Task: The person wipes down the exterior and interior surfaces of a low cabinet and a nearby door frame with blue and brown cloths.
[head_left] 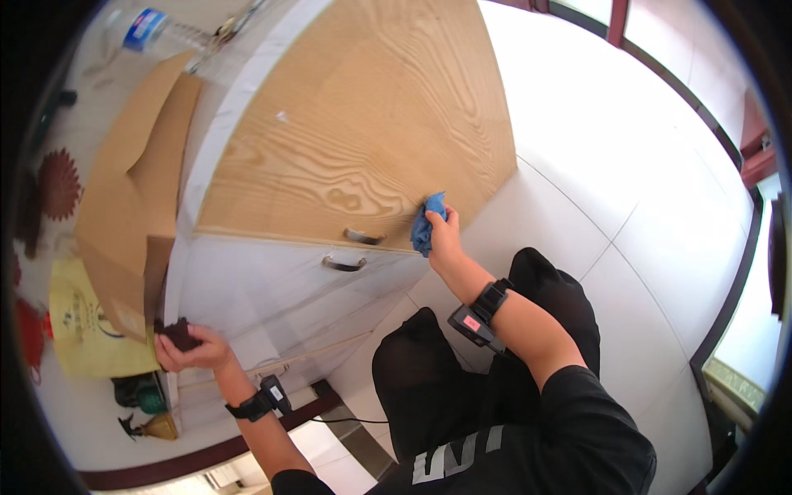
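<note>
Your right hand (pixel 446 237) has its fingers closed around a crumpled blue cloth (pixel 423 229), some of which bulges out on the left of your grip and some pokes up beyond it. That cloth is at the near right part of the wood-grain panel (pixel 355 124), seemingly against it, just right of a curved metal handle (pixel 365 238). A second handle (pixel 344 264) sits just nearer, on the white marbled panel (pixel 239 268). Your left hand (pixel 198 352) is well off to the left and nearer to you, fingers curled on a dark brown, soft-looking piece (pixel 179 334); you have hold of it by its near side, at the cabinet's left edge, close to the near end of an open cardboard box (pixel 124 206). How tightly either hand squeezes, you cannot tell from here. Left of the box lies a yellow bag (pixel 87 326), with a spray bottle (pixel 158 426) on the near side of it, and a clear plastic bottle (pixel 165 33) lies at the far left. Your knees, in black trousers (pixel 425 371), are near, right of the marbled panel, over pale floor tiles (pixel 569 210).
</note>
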`<action>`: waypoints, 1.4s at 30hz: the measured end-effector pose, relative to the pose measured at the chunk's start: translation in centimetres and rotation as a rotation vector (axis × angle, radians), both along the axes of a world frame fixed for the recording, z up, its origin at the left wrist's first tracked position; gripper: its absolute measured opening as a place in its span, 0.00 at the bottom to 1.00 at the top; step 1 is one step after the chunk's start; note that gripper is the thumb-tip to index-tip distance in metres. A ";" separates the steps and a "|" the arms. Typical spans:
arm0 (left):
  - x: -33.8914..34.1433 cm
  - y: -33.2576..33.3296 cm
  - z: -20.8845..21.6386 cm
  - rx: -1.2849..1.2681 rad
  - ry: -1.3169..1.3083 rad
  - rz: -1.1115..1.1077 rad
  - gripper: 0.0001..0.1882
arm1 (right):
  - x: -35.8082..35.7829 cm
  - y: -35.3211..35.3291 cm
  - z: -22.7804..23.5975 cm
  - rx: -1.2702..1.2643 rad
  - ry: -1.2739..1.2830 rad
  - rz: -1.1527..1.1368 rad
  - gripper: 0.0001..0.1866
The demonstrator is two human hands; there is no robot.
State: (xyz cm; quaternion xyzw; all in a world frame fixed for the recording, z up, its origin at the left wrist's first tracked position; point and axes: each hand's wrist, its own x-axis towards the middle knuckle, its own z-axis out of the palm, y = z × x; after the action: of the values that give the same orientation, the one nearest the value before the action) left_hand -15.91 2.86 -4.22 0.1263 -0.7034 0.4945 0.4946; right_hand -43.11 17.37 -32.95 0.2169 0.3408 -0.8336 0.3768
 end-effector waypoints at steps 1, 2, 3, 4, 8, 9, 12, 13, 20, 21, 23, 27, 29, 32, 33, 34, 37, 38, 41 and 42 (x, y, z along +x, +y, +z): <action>0.1 0.2 0.4 -0.020 -0.006 0.000 0.22 | 0.7 0.1 0.9 -0.004 0.116 0.011 0.17; 0.3 0.0 -0.2 0.000 0.023 -0.023 0.22 | 1.4 0.4 1.2 0.000 0.236 0.019 0.16; 0.3 0.1 -0.4 0.006 0.013 0.003 0.22 | 2.0 1.0 1.7 -0.002 0.254 0.041 0.16; 0.0 0.3 0.0 0.002 0.008 0.028 0.22 | 2.4 1.4 2.4 0.028 0.497 0.070 0.18; 0.2 0.2 1.0 0.005 0.016 -0.011 0.22 | 4.1 1.1 6.1 0.160 1.260 0.079 0.20; 0.3 0.0 0.8 0.006 0.023 -0.012 0.22 | 4.5 1.0 7.2 0.220 1.348 0.065 0.20; 0.3 -0.1 1.1 0.009 0.009 -0.048 0.23 | 5.4 0.0 6.5 0.347 1.528 0.074 0.21; 0.5 0.0 1.0 0.015 0.018 -0.051 0.22 | 5.9 -0.1 6.7 0.340 1.545 0.103 0.21; 0.9 0.0 0.5 0.063 0.079 -0.063 0.19 | 5.3 -0.5 7.4 0.526 1.605 0.138 0.13; 1.1 0.0 0.4 0.077 0.078 -0.063 0.18 | 5.4 -0.1 7.2 0.493 1.614 0.112 0.13; 0.7 -0.2 0.3 0.098 0.095 -0.101 0.16 | 5.1 1.1 6.7 0.479 1.633 0.079 0.13; 1.2 0.0 0.6 0.176 0.072 -0.179 0.16 | 4.9 6.9 5.6 0.413 1.588 0.231 0.12; 0.8 1.8 0.7 0.301 0.048 -0.373 0.19 | 3.7 9.7 6.1 0.434 1.604 0.266 0.11; -0.8 7.4 -3.1 0.506 0.057 -0.709 0.23 | 3.7 14.4 6.7 0.437 1.552 0.387 0.12; -2.2 9.5 -4.8 0.689 0.075 -0.837 0.24 | 3.6 15.3 6.5 0.381 1.468 0.392 0.12; -4.1 11.6 -7.0 0.873 0.088 -0.973 0.25 | 3.2 16.2 6.2 0.332 1.389 0.387 0.12; -9.6 17.7 -12.6 1.430 0.241 -1.227 0.25 | 2.4 18.1 7.3 0.325 1.260 0.532 0.12; -11.2 20.0 -13.5 1.588 0.296 -1.286 0.26 | 2.4 18.7 8.2 0.320 1.121 0.629 0.11; -14.9 25.5 -15.2 1.762 0.247 -1.507 0.25 | 0.7 21.2 7.7 0.463 1.486 0.476 0.12; -15.6 26.4 -15.6 1.717 0.134 -1.557 0.26 | 0.5 22.1 7.4 0.443 1.517 0.463 0.12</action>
State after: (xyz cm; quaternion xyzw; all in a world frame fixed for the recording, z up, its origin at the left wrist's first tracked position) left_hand -31.52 29.30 -19.79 -0.0205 -0.6672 -0.5910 0.4529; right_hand -42.63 39.44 -25.51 -0.4118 0.6955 -0.5681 0.1547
